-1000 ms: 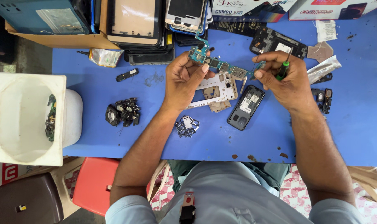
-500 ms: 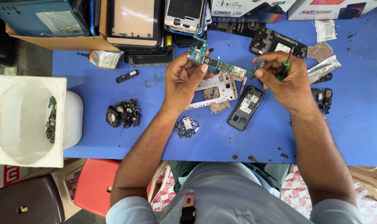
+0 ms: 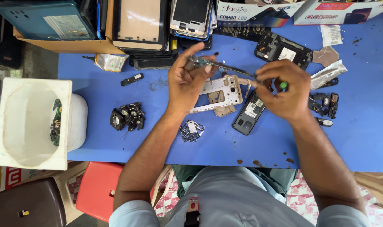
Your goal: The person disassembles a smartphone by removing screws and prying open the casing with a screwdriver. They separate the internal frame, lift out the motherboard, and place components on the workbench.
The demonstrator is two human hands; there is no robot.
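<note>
Circuit board (image 3: 208, 64) now tilted flatter; left hand (image 3: 187, 82) grips it, right hand (image 3: 284, 90) clenches screwdriver (image 3: 267, 83).

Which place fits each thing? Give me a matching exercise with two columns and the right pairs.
Things:
1. circuit board
2. white tub
3. dark phone body
4. red stool

Places:
A. below the table's near edge
B. flat on the blue table, under the right hand
C. held in the left hand
D. off the table's left end

Pairs: 1-C, 2-D, 3-B, 4-A

A white bin (image 3: 33, 122) sits left of the blue table (image 3: 115, 134), a red stool (image 3: 97, 191) below, and a cardboard box (image 3: 69, 44) of phone panels behind.
</note>
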